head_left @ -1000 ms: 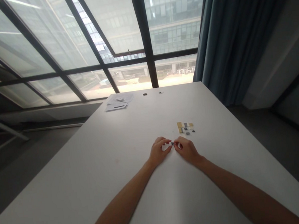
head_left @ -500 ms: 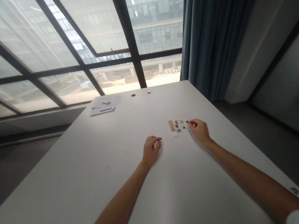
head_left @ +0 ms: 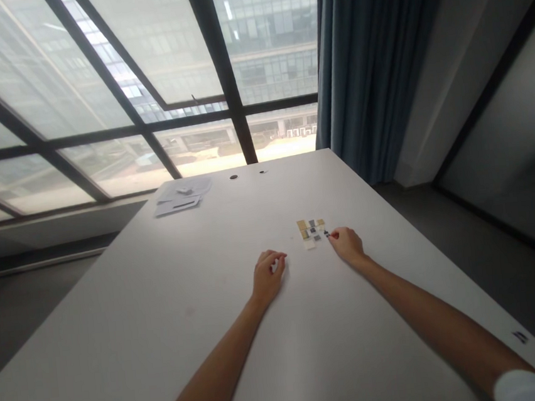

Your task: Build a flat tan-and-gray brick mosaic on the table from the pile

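Observation:
A cluster of small flat pieces lies on the white table (head_left: 190, 334). Among them are a yellow-tan square (head_left: 301, 225), a grey square (head_left: 317, 238) and a pale square (head_left: 309, 245). At the cluster's right edge my right hand (head_left: 347, 243) pinches a tiny dark piece (head_left: 326, 232) between thumb and forefinger, low over the tabletop. Too small to make out is its exact kind. My left hand (head_left: 268, 275) rests left of the cluster, fingers curled, thumb and forefinger tips brought together. Whether anything sits between those tips cannot be seen.
Sheets of paper (head_left: 180, 204) lie at the far left corner, with a small pale object (head_left: 184, 191) on top. A dark round spot (head_left: 234, 177) is near the back edge. A dark object (head_left: 520, 336) lies by the right edge, beside my forearm. A blue curtain (head_left: 364, 77) hangs behind.
My right hand has come down and towards me, bringing the dark piece beside another dark piece at the cluster's edge. My left hand stays by the cluster. The view has shifted slightly.

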Tool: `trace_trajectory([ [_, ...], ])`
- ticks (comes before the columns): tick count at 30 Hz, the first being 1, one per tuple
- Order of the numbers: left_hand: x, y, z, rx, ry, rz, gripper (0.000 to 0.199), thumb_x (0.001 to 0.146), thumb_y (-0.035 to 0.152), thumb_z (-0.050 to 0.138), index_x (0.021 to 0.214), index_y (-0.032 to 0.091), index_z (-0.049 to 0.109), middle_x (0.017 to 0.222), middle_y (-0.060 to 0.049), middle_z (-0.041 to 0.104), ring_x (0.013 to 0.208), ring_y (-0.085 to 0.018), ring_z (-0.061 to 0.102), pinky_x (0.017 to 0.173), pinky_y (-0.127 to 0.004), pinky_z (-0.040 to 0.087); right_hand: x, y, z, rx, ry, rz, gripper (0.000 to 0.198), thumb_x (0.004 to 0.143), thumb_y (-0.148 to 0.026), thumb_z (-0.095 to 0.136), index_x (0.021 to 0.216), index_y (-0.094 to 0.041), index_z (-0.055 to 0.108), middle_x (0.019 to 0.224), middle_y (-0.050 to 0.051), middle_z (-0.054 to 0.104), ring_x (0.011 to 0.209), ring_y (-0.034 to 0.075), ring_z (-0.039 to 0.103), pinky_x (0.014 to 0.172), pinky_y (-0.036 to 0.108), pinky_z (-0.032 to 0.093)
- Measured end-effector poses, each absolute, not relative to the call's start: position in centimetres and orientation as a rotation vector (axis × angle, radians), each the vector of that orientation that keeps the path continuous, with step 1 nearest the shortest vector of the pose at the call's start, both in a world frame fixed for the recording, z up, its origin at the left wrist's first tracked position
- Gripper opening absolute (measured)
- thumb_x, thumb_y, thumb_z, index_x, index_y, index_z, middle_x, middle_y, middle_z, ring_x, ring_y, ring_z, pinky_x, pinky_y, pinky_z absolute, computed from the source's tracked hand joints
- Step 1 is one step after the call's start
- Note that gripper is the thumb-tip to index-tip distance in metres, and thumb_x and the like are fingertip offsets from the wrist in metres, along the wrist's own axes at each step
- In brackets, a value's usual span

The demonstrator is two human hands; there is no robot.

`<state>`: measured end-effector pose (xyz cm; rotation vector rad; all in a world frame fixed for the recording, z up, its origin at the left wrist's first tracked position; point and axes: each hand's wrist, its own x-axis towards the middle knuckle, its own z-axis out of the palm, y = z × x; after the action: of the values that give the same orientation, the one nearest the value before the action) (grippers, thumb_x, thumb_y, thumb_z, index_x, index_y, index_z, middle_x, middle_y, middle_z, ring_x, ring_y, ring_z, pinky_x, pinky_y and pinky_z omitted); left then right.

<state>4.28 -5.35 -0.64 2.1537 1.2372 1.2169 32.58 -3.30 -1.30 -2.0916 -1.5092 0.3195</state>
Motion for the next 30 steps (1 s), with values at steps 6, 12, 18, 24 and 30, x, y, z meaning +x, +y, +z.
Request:
trace_trajectory([
  [6,4.37,-5.66,-0.18,2.105,1.235,1.209,0.035,0.1,0.037,0.045,0.086,0.02,0.073,0.082,-0.006,0.067,0.08,-0.017,0.058,0.073,-0.03,0.046,32.39,-2.76,-1.2,-2.123,-1.476,0.342,0.014,0.083,-0.033,0.067,0.083,-0.023,0.078,0.086,0.008,0.076,0.079,0.02,0.07,0.064,0.025,0.042],
  [12,4.39,-5.77,-0.17,2.046,1.192,1.242,0.045,0.103,0.039,0.037,0.082,0.019,0.071,0.08,-0.006,0.066,0.082,-0.018,0.06,0.078,-0.032,0.046,32.43,-2.63,-1.2,-2.136,-1.47,0.363,0.013,0.082,-0.033,0.068,0.082,-0.024,0.077,0.086,0.007,0.076,0.08,0.02,0.07,0.065,0.025,0.043],
  [18,4.28,-5.58,-0.6,2.022,1.176,1.236,0.046,0.103,0.039,0.036,0.082,0.018,0.071,0.079,-0.005,0.065,0.08,-0.017,0.061,0.077,-0.03,0.046,32.34,-2.74,-1.01,-2.122,-1.484,0.358,0.013,0.082,-0.032,0.067,0.083,-0.023,0.077,0.086,0.007,0.077,0.079,0.02,0.069,0.063,0.025,0.041],
  [24,4.25,-5.46,-0.84,2.012,1.185,1.241,0.047,0.104,0.039,0.036,0.081,0.018,0.071,0.079,-0.005,0.066,0.08,-0.017,0.062,0.077,-0.03,0.046,32.64,-2.69,-1.27,-2.08,-1.49,0.354,0.01,0.082,-0.031,0.07,0.081,-0.023,0.077,0.086,0.006,0.077,0.08,0.02,0.07,0.062,0.025,0.041],
  [30,4.27,-5.46,-0.86,2.004,1.18,1.237,0.048,0.103,0.042,0.035,0.082,0.019,0.071,0.08,-0.005,0.066,0.08,-0.017,0.062,0.077,-0.03,0.046,32.81,-2.87,-1.44,-2.061,-1.488,0.354,0.01,0.083,-0.028,0.069,0.082,-0.022,0.077,0.087,0.007,0.077,0.08,0.02,0.07,0.064,0.026,0.042],
])
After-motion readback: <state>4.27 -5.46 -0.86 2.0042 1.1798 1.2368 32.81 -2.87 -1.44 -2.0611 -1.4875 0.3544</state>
